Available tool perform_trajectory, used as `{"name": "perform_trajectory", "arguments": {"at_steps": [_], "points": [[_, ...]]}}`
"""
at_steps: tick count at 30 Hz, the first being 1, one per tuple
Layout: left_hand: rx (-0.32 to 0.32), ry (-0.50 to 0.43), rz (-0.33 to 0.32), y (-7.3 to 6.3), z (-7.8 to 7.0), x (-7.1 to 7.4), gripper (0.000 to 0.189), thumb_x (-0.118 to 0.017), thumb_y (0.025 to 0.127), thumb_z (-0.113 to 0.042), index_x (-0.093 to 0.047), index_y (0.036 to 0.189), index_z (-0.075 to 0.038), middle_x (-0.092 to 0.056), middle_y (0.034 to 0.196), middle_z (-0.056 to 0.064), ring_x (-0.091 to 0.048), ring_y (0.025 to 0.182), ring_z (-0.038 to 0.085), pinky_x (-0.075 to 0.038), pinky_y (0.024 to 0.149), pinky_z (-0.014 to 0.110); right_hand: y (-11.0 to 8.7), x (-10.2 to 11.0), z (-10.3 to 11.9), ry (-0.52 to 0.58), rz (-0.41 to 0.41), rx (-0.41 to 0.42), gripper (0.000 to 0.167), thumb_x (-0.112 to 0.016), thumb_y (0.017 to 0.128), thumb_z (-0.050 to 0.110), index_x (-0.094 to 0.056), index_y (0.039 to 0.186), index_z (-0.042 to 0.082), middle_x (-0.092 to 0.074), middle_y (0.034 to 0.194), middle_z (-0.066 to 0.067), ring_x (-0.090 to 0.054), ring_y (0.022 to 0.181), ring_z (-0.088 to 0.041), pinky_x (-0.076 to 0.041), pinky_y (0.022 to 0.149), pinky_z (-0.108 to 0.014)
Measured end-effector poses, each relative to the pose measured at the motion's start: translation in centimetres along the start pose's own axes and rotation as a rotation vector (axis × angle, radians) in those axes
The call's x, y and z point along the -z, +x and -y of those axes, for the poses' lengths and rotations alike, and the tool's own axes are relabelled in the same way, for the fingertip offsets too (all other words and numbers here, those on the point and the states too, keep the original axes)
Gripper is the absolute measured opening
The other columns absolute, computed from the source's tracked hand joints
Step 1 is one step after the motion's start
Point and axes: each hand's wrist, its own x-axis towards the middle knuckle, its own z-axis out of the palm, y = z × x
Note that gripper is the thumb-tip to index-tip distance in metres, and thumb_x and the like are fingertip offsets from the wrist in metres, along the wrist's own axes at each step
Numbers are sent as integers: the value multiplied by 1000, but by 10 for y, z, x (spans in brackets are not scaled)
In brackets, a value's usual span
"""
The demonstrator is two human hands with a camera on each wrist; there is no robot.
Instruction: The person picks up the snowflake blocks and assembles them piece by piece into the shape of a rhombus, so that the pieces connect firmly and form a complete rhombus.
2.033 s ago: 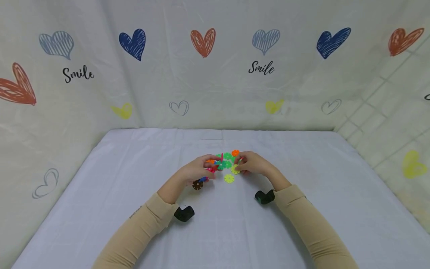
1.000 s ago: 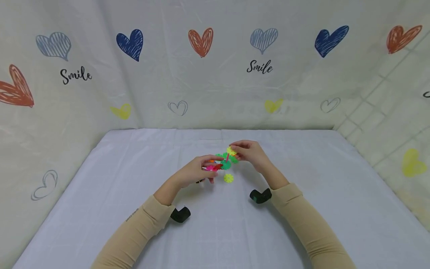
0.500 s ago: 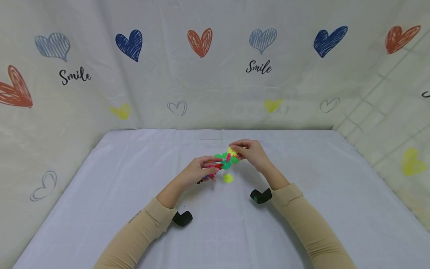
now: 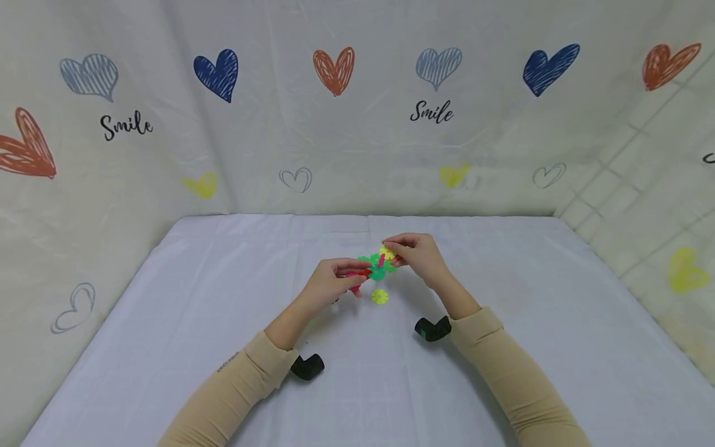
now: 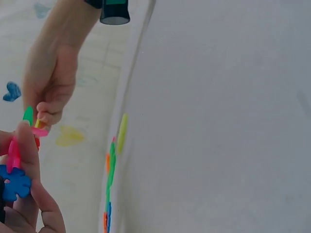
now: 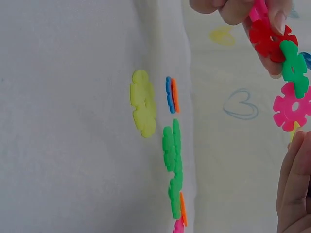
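My left hand [image 4: 329, 282] pinches a chain of toothed plastic snowflake discs. In the right wrist view its fingers grip near the red disc [image 6: 262, 41]; a green disc [image 6: 294, 73] and a pink disc [image 6: 286, 109] follow toward the other hand. A blue disc [image 5: 18, 184] and a pink one [image 5: 13, 154] show by the left fingers in the left wrist view. My right hand [image 4: 416, 254] pinches a yellow disc [image 4: 385, 252], whose edge meets the pink disc at the chain's end. Whether they are interlocked, I cannot tell.
On the white-covered table [image 4: 357, 397] lies a loose yellow disc [image 4: 380, 297]. Green discs [image 6: 175, 170] and a blue disc [image 6: 169, 94] beside an orange one [image 6: 175, 95] lie farther back. Black wrist devices [image 4: 432, 329] hang below both sleeves. A heart-printed cloth [image 4: 363, 136] stands behind.
My right hand has moved back with the yellow disc, away from the table's middle, to the chain's pink end. Lately both hands have shifted only slightly.
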Motion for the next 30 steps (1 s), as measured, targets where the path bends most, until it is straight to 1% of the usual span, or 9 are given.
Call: {"name": "perform_trajectory", "arguments": {"at_steps": [5, 11, 14, 16, 18, 22, 25, 27, 30], "points": [[2, -36, -24, 1, 3, -3, 29, -72, 98, -14, -73, 126, -7, -73, 107, 23, -70, 70, 16, -37, 61, 25, -1, -1, 0, 13, -8, -18, 30, -67, 101, 13, -70, 121, -10, -72, 104, -14, -66, 66, -9, -57, 70, -20], [15, -52, -39, 0, 2, -4, 29, -72, 98, -14, -73, 125, -7, -73, 108, 23, -70, 70, 16, -33, 56, 24, -4, -2, 0, 23, -6, -24, 30, -66, 102, 12, -69, 121, -10, -71, 114, -19, -68, 68, -9, -57, 72, -20], [7, -53, -42, 0, 2, -4, 28, -72, 98, -13, -74, 125, -6, -73, 109, 23, -70, 70, 16, -42, 63, 23, -4, -2, -1, 30, -4, -24, 31, -66, 102, 13, -68, 122, -11, -70, 116, -19, -67, 68, -8, -57, 73, -20], [1, -52, -39, 0, 1, -4, 28, -72, 98, -13, -73, 125, -5, -73, 111, 22, -70, 69, 17, -48, 73, 24, -5, -2, -1, 34, -6, -27, 32, -66, 102, 13, -68, 123, -11, -71, 115, -18, -67, 68, -8, -57, 74, -20], [-3, -41, -33, 1, 1, -3, 29, -72, 98, -14, -73, 125, -5, -73, 112, 21, -71, 70, 18, -51, 82, 27, -5, -2, -1, 37, -8, -33, 33, -67, 102, 14, -68, 123, -11, -71, 115, -17, -67, 68, -8, -57, 74, -21], [1, 12, 14, 1, 1, -2, 33, -70, 99, -17, -69, 132, -9, -73, 114, 18, -71, 72, 21, -51, 80, 35, -5, -1, -1, 52, -8, -40, 32, -67, 102, 14, -69, 123, -10, -70, 116, -17, -67, 69, -8, -57, 75, -21], [-12, 83, 84, 2, 1, -1, 37, -67, 102, -17, -64, 138, -13, -72, 117, 15, -71, 73, 25, -50, 80, 38, -4, -1, -1, 57, 2, -44, 33, -67, 102, 14, -68, 123, -11, -69, 119, -21, -67, 69, -7, -57, 74, -21], [-35, 142, 132, 3, 1, 0, 38, -63, 104, -17, -60, 142, -15, -72, 117, 14, -69, 73, 26, -50, 82, 38, -3, 0, -2, 55, 8, -52, 35, -67, 101, 14, -67, 124, -12, -69, 120, -21, -67, 69, -7, -57, 73, -20], [-91, 259, 181, 3, 0, 0, 39, -59, 106, -18, -56, 145, -14, -72, 113, 13, -65, 70, 24, -51, 80, 36, -2, 1, -4, 47, 11, -64, 37, -68, 101, 15, -65, 126, -13, -70, 116, -19, -67, 68, -7, -57, 72, -19]]}}
